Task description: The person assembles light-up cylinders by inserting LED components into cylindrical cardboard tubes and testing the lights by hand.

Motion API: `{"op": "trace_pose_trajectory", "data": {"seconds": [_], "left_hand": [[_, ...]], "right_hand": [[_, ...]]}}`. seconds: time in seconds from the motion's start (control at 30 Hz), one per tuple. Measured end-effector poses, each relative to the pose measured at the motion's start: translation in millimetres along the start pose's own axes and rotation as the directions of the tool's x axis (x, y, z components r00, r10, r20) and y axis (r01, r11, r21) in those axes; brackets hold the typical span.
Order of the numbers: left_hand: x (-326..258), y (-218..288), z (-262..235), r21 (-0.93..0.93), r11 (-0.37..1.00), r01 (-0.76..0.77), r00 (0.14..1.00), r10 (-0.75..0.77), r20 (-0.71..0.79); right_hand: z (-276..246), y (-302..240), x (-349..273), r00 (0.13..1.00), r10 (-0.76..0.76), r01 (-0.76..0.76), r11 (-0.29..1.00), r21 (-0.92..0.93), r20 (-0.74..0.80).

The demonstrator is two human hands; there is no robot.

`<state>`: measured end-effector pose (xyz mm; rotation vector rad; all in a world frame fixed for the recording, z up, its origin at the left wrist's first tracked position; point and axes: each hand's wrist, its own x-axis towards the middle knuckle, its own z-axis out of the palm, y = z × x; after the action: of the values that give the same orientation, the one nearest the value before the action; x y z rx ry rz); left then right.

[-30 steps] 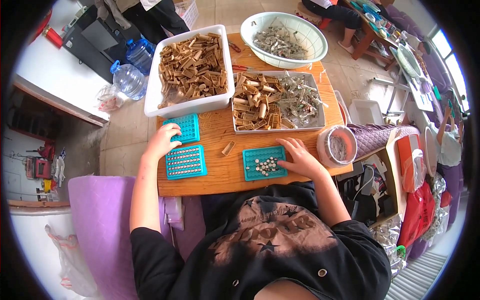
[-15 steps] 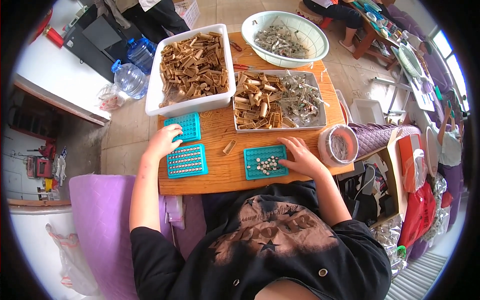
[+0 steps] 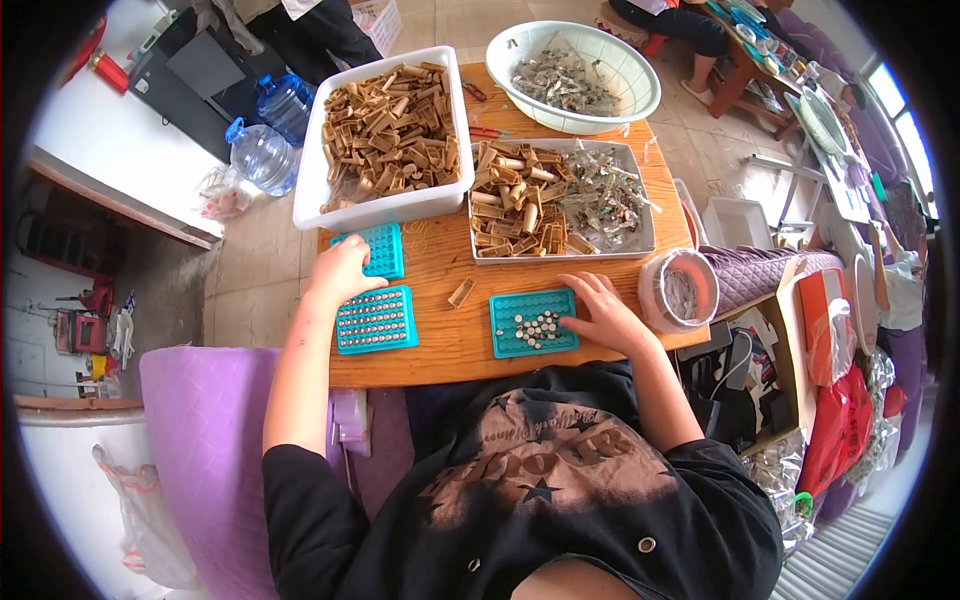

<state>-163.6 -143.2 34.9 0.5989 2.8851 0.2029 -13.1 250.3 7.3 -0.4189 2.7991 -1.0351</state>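
Observation:
My left hand (image 3: 342,272) lies over the left part of a teal pitted tray (image 3: 386,252). Its thumb points right along the near edge, apart from the fingers, which bend over the far left side and are partly hidden. Just nearer is a second teal tray (image 3: 376,322) with rows of small silver, round-topped pieces. My right hand (image 3: 606,318) rests at the right edge of a third teal tray (image 3: 508,346), fingers stretched, thumb by its rim. Small silver discs (image 3: 540,328) are scattered loose in that tray. A single brown trough-shaped piece (image 3: 461,293) lies between the trays.
Behind the trays stand a white tub (image 3: 468,150) of brown pieces and a shallow white box (image 3: 560,257) of brown pieces and clear scraps. A pale green basket (image 3: 500,80) holds more scraps. A lined bin (image 3: 650,300) stands at the right table edge. Red-handled pliers (image 3: 488,132) lie farther back.
My left hand has shifted slightly right and farther over the upper left tray, its thumb now reaching across the near edge. My right hand keeps its place.

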Motion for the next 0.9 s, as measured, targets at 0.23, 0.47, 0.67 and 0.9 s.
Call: {"op": "trace_pose_trajectory", "data": {"seconds": [0.23, 0.47, 0.67, 0.9], "left_hand": [[10.0, -11.8, 7.2, 0.027, 0.999, -0.02, 1.0, 0.019, 0.02], [7.5, -15.9, 10.5, -0.009, 0.998, -0.065, 0.997, 0.065, -0.048], [5.7, -16.5, 10.5, 0.039, 0.993, -0.107, 0.994, 0.108, -0.007], [1.6, -22.6, 18.4, 0.246, 0.935, -0.256, 0.958, 0.28, -0.066]], "right_hand": [[1.5, 2.5, -0.8, 0.999, -0.016, 0.016, 1.0, -0.003, -0.034], [2.6, 2.9, -1.3, 1.0, -0.008, 0.008, 1.0, 0.003, -0.03], [3.0, 4.0, -0.1, 1.0, -0.005, 0.005, 1.0, 0.003, -0.024], [1.0, 3.9, 0.1, 1.0, -0.005, 0.005, 1.0, 0.002, -0.029]]}}
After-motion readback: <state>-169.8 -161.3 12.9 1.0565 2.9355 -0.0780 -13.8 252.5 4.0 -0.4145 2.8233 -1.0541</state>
